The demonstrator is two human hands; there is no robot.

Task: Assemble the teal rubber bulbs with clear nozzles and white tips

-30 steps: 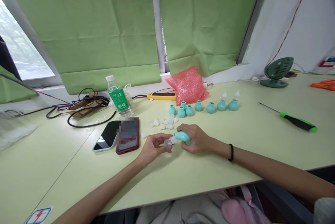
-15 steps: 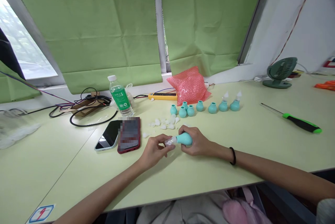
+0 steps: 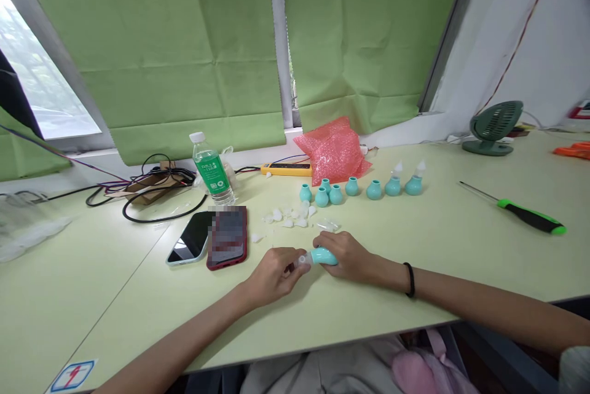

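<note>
My right hand is closed round a teal rubber bulb, which lies on its side with its neck to the left. A clear nozzle is joined to that neck, and my left hand pinches it between thumb and fingers. The nozzle's tip is hidden by the left fingers. Beyond the hands lie several small whitish nozzle pieces and clear plastic pieces. Several teal bulbs stand in a row behind them, and two at the right, such as this bulb, carry clear nozzles.
Two phones, one dark and one red-cased, lie left of my hands near a water bottle. Black cables run behind. A pink bubble-wrap bag, a screwdriver and a green fan are farther right.
Both hands have come slightly nearer to me with the bulb and nozzle. The bulb now looks squeezed and bent, and the clear plastic pieces behind my right hand show more.
</note>
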